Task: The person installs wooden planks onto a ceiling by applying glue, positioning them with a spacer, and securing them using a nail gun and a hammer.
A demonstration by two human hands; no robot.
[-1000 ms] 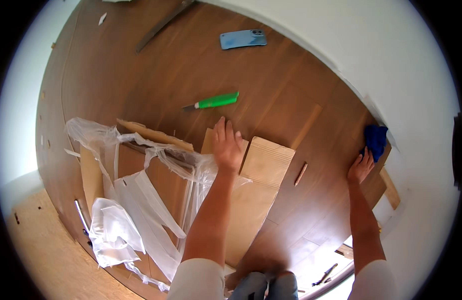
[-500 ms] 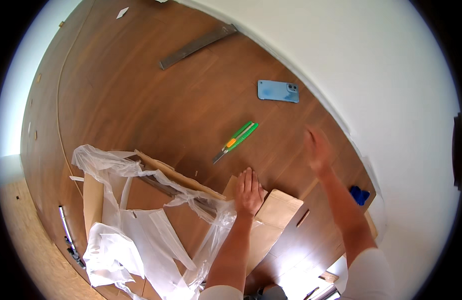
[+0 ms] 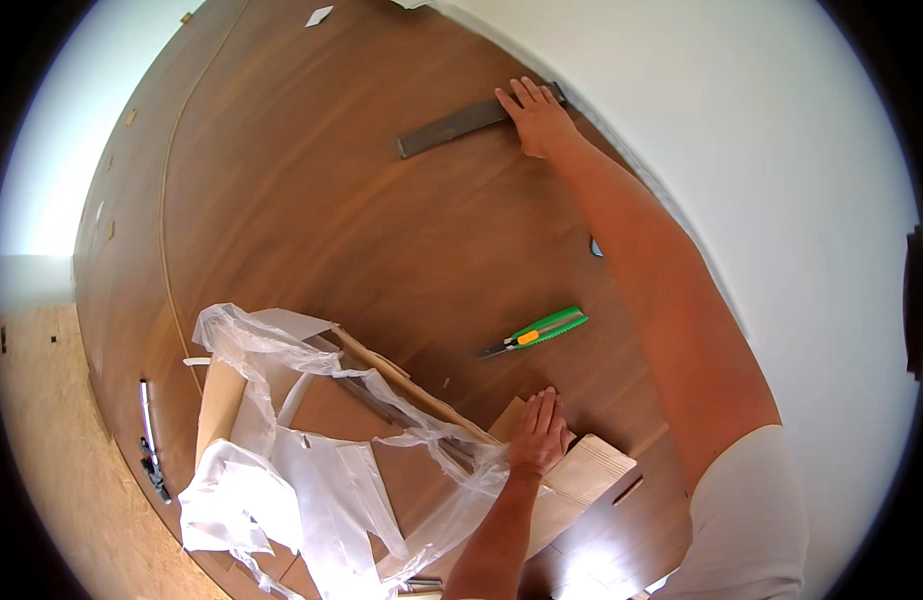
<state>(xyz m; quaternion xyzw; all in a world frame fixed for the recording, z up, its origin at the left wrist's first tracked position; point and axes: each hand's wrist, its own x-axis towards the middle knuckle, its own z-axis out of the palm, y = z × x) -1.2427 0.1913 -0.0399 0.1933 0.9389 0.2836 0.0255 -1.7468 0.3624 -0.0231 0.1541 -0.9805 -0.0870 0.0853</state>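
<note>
Stretched wide over a brown wood-plank floor (image 3: pixel 312 220).
Resting on torn cardboard packaging (image 3: pixel 596 466) draped in plastic film (image 3: pixel 244 500) with left hand (image 3: pixel 543 432), fingers nearly together; covering one end of a flat grey metal bar (image 3: pixel 450 131) with right hand (image 3: pixel 543 122), fingers straight and spread; with a green utility knife (image 3: pixel 550 326) lying between.

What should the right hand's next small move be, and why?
Probably close the right hand around the grey metal bar, toward the end near the white wall. The hand is spread over that part, not wrapped around it; whether it touches is unclear. The left hand rests over the cardboard, away from the bar.
</note>
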